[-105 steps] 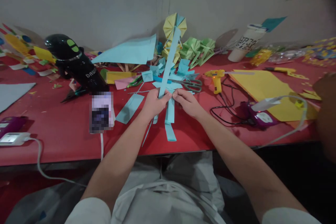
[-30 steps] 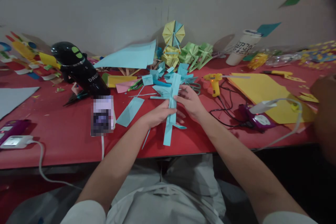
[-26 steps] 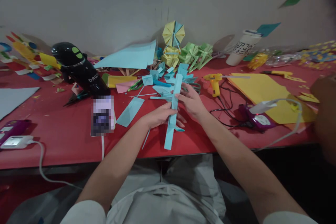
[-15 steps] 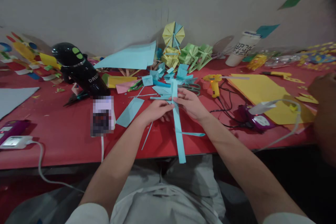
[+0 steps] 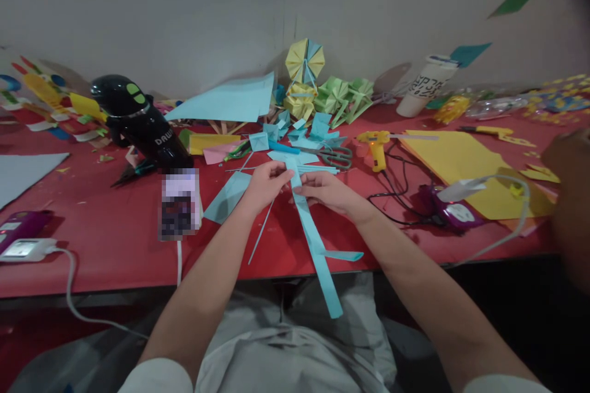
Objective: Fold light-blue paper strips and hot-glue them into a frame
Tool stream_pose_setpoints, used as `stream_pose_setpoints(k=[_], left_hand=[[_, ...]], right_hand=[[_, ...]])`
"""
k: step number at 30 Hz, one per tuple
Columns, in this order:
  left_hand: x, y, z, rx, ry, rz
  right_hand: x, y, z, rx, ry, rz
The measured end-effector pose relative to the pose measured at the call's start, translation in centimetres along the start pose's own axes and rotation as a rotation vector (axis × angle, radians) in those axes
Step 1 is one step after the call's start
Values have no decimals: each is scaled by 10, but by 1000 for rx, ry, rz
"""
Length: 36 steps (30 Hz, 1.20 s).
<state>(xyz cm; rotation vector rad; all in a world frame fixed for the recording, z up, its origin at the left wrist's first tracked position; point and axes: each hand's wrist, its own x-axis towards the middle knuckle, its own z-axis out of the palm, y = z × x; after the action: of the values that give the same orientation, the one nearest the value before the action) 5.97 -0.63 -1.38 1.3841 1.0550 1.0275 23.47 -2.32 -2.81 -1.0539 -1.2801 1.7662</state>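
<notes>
Head view: both your hands meet mid-frame over the red counter [image 5: 92,221], near its front edge.
Left hand [image 5: 263,184]: grip pinched on the top end of the blue paper strip [image 5: 312,238], thumb and fingers on its left side.
Right hand [image 5: 326,190]: grip closed on the same strip, just beside your left, fingertips close together.
Strip: long and narrow. It slants from your hands down and to the right, and its lower end hangs past the counter edge over your lap.
Tab [image 5: 345,255]: short blue piece sticking out to the right partway down the strip.
Left of strip: thin blue sliver [image 5: 260,236] and a blue rectangle [image 5: 227,198], both flat on the counter.
Behind hands: scissors [image 5: 337,155] among blue offcuts [image 5: 304,132].
Right side: yellow glue gun [image 5: 377,146] standing, yellow sheet [image 5: 461,159], purple device [image 5: 449,210].
Left side: black blower [image 5: 138,120]; blurred phone [image 5: 179,202] in front of it.
Back wall: folded paper fans [image 5: 305,61], green folded pieces [image 5: 345,95], large blue sheet [image 5: 230,101], white cup [image 5: 426,86].
Far right: another person's hand [image 5: 569,153] at the frame edge, well apart from yours.
</notes>
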Motion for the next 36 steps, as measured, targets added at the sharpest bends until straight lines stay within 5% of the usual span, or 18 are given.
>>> stream_pose_setpoints(k=[16,23,36], left_hand=[[2,-1,0,-169,41,16],[0,2,-3,-453,-172,-42],[7,-7,0,-520,-113,29]], right_hand=[[-1,-1,0,-30,-34,-77],[-5,-3,0,26,-152,-132],[-7,-6,2,68,-137,-129]])
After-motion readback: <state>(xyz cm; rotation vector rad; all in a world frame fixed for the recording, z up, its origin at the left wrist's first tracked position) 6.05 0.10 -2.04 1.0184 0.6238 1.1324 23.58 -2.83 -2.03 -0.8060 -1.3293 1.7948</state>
